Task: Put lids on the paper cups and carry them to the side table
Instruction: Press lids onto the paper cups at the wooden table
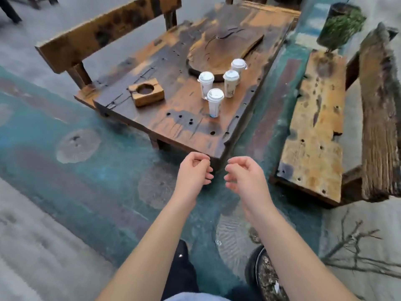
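Upright, four lidded paper cups [215, 102] stand clustered on the table [165, 118].

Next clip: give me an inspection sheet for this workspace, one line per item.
Surface: weathered wooden table, bored with small holes.
Job's things: four paper cups, all upright and lidded, grouped on the table.
Clutter: wooden block with a round recess; large wood slab.
Grippers: left hand and right hand hold nothing, fingers loosely curled, short of the table.
Cables: nothing seen.
Surroundings: wooden benches, potted plant, painted floor.
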The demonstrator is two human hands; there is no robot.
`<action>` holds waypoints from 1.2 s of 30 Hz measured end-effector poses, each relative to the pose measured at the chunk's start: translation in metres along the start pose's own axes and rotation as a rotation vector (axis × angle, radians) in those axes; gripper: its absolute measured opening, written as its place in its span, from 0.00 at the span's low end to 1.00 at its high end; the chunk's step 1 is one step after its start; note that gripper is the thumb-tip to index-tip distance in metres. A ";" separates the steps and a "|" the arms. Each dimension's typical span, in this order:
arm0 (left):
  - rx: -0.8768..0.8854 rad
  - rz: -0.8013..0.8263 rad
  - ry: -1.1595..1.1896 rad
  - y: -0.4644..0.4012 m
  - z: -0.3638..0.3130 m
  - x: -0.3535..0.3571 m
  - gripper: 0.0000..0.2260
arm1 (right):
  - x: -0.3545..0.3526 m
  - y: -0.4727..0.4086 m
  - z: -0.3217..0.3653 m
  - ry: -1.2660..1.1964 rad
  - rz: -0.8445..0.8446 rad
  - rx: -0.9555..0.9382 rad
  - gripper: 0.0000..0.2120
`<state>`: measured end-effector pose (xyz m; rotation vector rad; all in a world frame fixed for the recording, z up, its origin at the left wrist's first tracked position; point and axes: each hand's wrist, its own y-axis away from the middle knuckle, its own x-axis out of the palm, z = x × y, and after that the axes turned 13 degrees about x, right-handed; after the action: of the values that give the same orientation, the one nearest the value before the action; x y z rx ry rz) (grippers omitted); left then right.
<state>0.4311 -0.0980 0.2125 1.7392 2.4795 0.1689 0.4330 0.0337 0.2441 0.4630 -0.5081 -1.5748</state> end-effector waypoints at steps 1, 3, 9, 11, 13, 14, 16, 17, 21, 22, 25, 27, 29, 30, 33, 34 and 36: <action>-0.004 0.020 -0.004 -0.017 -0.002 -0.005 0.05 | 0.009 -0.010 0.011 0.005 -0.016 0.008 0.06; -0.029 0.053 -0.012 -0.048 -0.007 -0.012 0.05 | 0.021 -0.030 0.032 0.012 -0.059 0.020 0.05; -0.096 0.107 -0.006 -0.130 -0.004 -0.002 0.08 | 0.046 -0.099 0.081 0.078 -0.124 -0.014 0.06; -0.100 0.124 -0.014 -0.158 -0.003 0.007 0.08 | 0.053 -0.129 0.096 0.090 -0.128 -0.022 0.07; -0.103 0.125 -0.026 -0.189 0.002 0.011 0.07 | 0.062 -0.165 0.108 0.117 -0.119 -0.019 0.07; -0.107 0.116 -0.029 -0.204 0.007 0.012 0.07 | 0.067 -0.185 0.114 0.140 -0.106 -0.016 0.07; -0.119 0.080 -0.045 -0.237 0.018 0.015 0.06 | 0.077 -0.230 0.129 0.206 -0.081 -0.027 0.07; -0.129 0.054 -0.059 -0.255 0.026 0.017 0.06 | 0.082 -0.256 0.137 0.248 -0.070 -0.035 0.06; -0.223 -0.066 -0.092 -0.324 0.067 0.044 0.07 | 0.115 -0.373 0.179 0.544 0.051 -0.141 0.05; -0.250 -0.107 -0.102 -0.343 0.081 0.055 0.07 | 0.126 -0.405 0.191 0.657 0.100 -0.206 0.05; -0.336 -0.289 -0.111 -0.401 0.114 0.095 0.08 | 0.162 -0.499 0.222 0.906 0.306 -0.420 0.08; -0.417 -0.471 -0.091 -0.426 0.122 0.125 0.09 | 0.179 -0.547 0.240 0.995 0.466 -0.486 0.08; -0.503 -0.600 -0.126 -0.439 0.121 0.153 0.12 | 0.183 -0.583 0.251 1.095 0.594 -0.514 0.09; -0.547 -0.638 -0.138 -0.442 0.119 0.167 0.15 | 0.179 -0.596 0.254 1.159 0.663 -0.512 0.09; -0.562 -0.700 -0.163 -0.451 0.108 0.202 0.23 | 0.171 -0.624 0.254 1.293 0.862 -0.561 0.09; -0.556 -0.717 -0.160 -0.458 0.108 0.209 0.26 | 0.169 -0.632 0.251 1.338 0.898 -0.602 0.09; -0.535 -0.757 -0.153 -0.474 0.110 0.219 0.32 | 0.165 -0.644 0.246 1.431 0.928 -0.684 0.12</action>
<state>-0.0660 -0.0489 0.0259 0.5457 2.4668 0.5320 -0.2439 -0.0900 0.0746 0.5643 0.8178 -0.2064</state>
